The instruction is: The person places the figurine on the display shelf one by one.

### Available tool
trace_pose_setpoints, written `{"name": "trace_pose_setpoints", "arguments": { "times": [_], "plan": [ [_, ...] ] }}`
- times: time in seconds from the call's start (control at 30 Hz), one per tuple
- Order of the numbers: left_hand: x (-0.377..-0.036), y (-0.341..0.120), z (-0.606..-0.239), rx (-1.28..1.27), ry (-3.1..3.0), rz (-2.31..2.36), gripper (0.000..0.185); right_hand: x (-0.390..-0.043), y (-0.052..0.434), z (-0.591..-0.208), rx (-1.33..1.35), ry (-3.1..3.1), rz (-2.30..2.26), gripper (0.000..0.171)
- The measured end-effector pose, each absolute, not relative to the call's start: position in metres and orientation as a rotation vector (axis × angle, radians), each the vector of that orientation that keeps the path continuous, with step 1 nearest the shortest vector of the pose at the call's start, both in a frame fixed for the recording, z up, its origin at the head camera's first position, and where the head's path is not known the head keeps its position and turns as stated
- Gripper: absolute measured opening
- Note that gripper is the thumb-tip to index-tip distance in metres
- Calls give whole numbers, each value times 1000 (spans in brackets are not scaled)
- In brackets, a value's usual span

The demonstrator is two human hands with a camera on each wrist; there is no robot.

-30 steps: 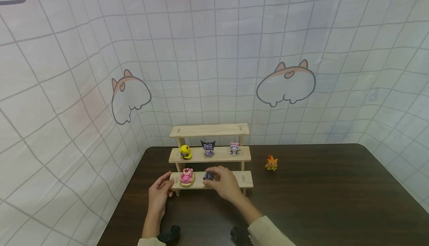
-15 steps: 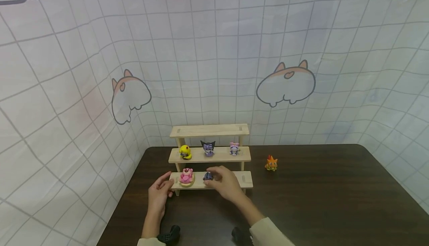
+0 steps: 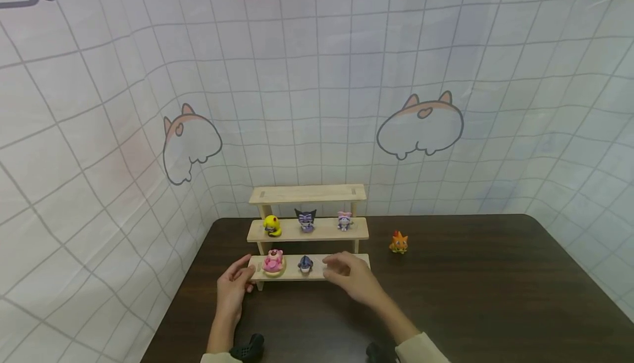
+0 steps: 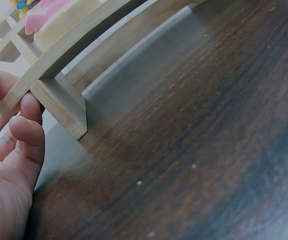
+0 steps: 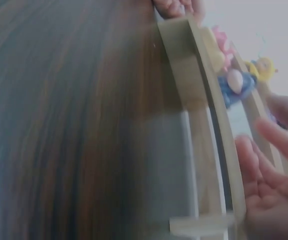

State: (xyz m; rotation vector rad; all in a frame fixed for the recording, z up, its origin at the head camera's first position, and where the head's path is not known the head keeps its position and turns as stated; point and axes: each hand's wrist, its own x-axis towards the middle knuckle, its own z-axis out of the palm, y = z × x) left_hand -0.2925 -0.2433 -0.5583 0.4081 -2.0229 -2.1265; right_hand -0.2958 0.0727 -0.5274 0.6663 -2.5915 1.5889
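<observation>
A three-tier wooden shelf (image 3: 358, 231) stands on the dark table (image 3: 470, 297). Its bottom tier carries a pink figure (image 3: 274, 261) and a small blue figure (image 3: 305, 264) (image 5: 233, 82). My left hand (image 3: 246, 278) (image 4: 14, 130) grips the left end of that bottom tier, thumb on top and fingers (image 4: 30, 106) against the board's end. My right hand (image 3: 337, 267) (image 5: 268, 165) hovers just right of the blue figure with relaxed fingers, holding nothing. The middle tier holds a yellow figure (image 3: 271, 225), a black-eared figure (image 3: 306, 220) and a pink-and-purple figure (image 3: 344, 220). Nothing stands on the top tier.
An orange figure (image 3: 398, 242) stands on the table to the right of the shelf. A grid-patterned cloth backdrop (image 3: 317, 104) with cat drawings closes off the back and left sides. The table stretches bare towards the right and front.
My right hand has let go of the blue figure and moved right, leaving it standing on the bottom tier. The left hand has kept its hold on the shelf end.
</observation>
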Motion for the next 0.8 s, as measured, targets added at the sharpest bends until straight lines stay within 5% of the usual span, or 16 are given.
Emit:
{"name": "trace_pose_setpoints", "arguments": {
  "times": [0.5,0.8],
  "plan": [
    [-291,-244,-558,411,-2020,-2136,43,-302,149,-506,804,-2687,1700,33],
    [-292,-244,-558,412,-2021,-2133,43,-307,191,-495,489,-2593,1623,29]
  ]
}}
